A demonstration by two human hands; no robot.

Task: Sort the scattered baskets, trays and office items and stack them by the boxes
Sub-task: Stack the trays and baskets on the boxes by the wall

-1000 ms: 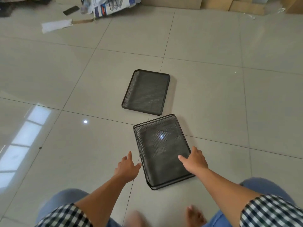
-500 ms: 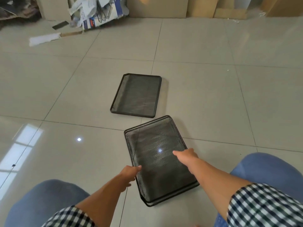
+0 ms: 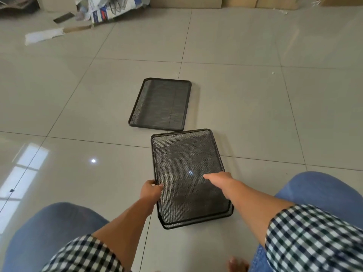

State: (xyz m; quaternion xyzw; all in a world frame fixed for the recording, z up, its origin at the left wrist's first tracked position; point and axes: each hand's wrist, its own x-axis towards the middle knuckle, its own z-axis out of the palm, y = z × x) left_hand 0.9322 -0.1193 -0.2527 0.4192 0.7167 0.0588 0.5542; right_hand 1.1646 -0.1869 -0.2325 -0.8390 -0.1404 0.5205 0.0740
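Two black mesh trays, nested one in the other, lie on the tiled floor right in front of me. My left hand grips their left rim, thumb over the edge. My right hand holds the right rim, its fingers curled down over the edge. A single black mesh tray lies flat just beyond, its near edge almost touching the stack's far edge.
Cardboard boxes line the far wall. A torn printed carton with wire items sits at the back left, with a white paper strip and a dark flat piece on the floor. My knees frame the stack.
I have crouched lower and both hands have closed on the stack's side rims; a second ago the left hand hovered open beside it and the right rested on the mesh.
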